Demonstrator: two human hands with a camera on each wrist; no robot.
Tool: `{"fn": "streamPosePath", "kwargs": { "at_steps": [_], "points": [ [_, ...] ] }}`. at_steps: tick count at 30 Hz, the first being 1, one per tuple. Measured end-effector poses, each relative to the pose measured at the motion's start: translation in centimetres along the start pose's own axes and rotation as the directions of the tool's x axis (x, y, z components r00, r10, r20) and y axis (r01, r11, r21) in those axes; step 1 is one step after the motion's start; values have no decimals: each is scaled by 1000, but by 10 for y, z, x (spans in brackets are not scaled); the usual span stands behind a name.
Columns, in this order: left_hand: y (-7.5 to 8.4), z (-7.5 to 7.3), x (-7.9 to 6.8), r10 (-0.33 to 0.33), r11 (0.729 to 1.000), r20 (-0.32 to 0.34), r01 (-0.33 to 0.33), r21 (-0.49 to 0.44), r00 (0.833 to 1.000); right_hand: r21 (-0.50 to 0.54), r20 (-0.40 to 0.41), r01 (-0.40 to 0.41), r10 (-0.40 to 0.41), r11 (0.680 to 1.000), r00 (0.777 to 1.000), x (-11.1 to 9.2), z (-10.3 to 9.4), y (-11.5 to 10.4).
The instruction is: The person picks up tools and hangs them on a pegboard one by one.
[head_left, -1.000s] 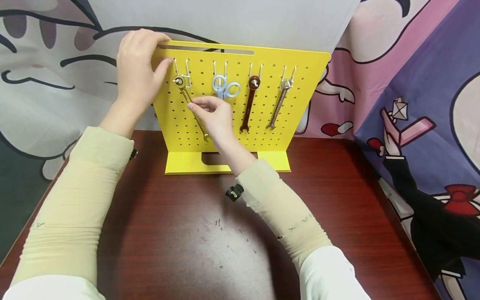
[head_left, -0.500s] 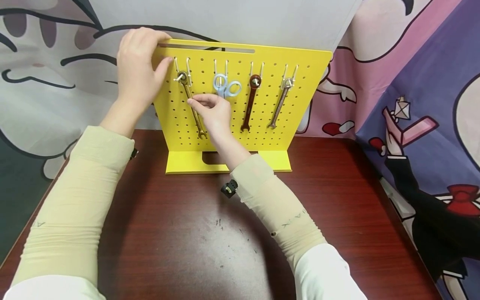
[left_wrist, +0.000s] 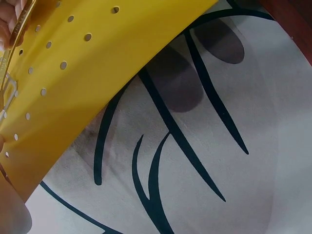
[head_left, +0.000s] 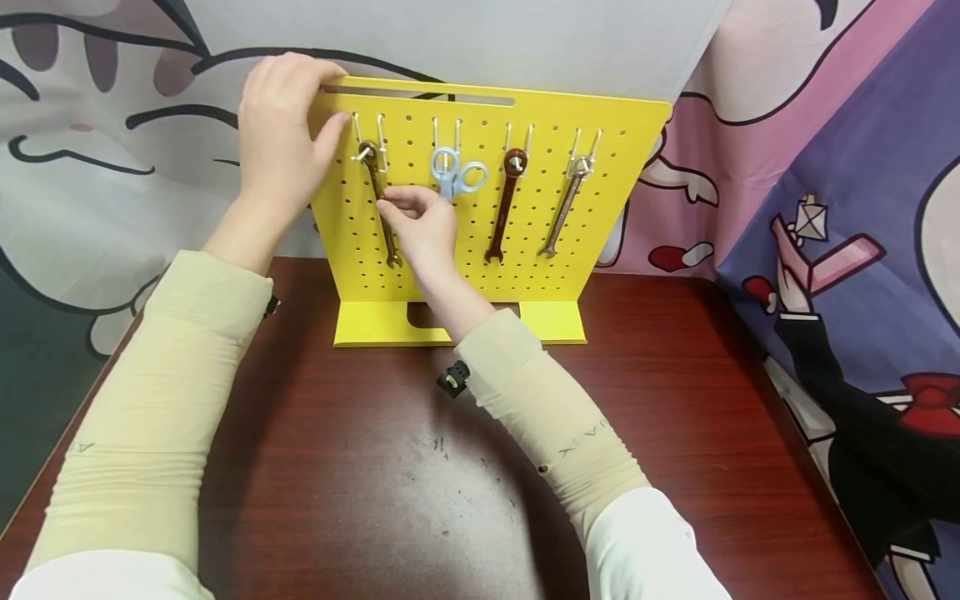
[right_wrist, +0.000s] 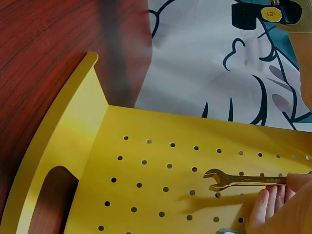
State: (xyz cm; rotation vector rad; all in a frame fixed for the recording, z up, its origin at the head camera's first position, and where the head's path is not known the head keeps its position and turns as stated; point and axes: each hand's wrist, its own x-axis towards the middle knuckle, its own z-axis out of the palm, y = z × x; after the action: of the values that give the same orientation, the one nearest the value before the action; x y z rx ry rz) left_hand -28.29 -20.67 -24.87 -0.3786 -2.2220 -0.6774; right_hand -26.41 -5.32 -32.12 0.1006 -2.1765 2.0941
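A yellow pegboard (head_left: 547,287) stands on the table. My left hand (head_left: 281,125) grips its upper left corner, with the fingers over the top edge and the thumb on the front. My right hand (head_left: 426,229) pinches the shaft of a gold combination wrench (right_wrist: 248,181) between thumb and fingers. The wrench's ring end is round the leftmost white hook (head_left: 362,157), and its open jaw points down, close over the board. In the right wrist view, the fingers cover the shaft's upper part.
Right of the gold wrench hang light blue scissors (head_left: 446,185), a dark red wrench (head_left: 505,208) and a silver wrench (head_left: 561,212), each on its own hook. The reddish-brown table (head_left: 645,400) reaches to the printed cloth (head_left: 480,42) behind.
The gold wrench has gone from slanted to more upright, its lower end swinging left and up. Its ring has slid farther onto the hook. My right hand shifted slightly left; the left stays put.
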Motion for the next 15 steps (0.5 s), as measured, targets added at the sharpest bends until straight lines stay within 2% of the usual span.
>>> {"fn": "streamPosePath", "kwargs": {
  "at_steps": [15],
  "points": [
    [-1,1,0,-7,1000,-3,7,-6,1000,0,82,64,-64,998,995,-7,-10,1]
  ]
}}
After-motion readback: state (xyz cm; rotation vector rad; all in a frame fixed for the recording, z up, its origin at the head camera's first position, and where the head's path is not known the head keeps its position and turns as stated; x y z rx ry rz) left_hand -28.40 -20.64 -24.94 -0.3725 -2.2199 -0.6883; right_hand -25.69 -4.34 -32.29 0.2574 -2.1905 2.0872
